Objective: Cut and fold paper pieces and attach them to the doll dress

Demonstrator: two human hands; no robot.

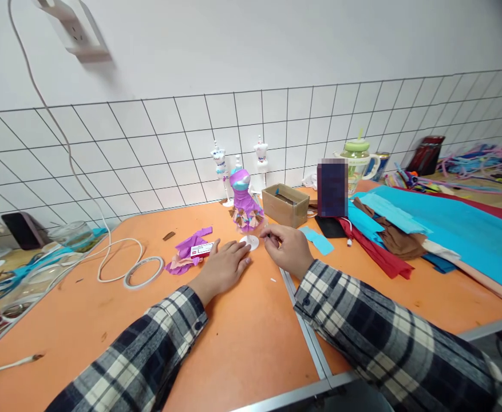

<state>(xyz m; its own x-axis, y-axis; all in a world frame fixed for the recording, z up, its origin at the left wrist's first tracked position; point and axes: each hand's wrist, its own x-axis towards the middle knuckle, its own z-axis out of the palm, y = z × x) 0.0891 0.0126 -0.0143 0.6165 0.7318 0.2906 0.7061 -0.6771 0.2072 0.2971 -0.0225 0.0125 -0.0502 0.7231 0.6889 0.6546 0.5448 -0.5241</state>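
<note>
A small mannequin [242, 197] in a purple and blue dress with a patchwork skirt stands on a white round base [251, 242] on the orange table [242, 343]. My left hand [224, 266] lies flat on the table, fingers stretched toward the base. My right hand [285, 247] hovers just right of the base, fingers curled with thumb and forefinger pinched; anything between them is too small to make out. A heap of purple fabric scraps [186, 252] with a small red-and-white card [201, 249] lies just left of my left hand.
Two bare white mannequins [220, 166] stand by the wire grid. Around them are a cardboard box [285, 204], a tape roll [144, 271], a white cable [105, 257], a glass jar [71, 234], blue, red and brown fabric [405, 229] and a green-lidded jug [356, 163].
</note>
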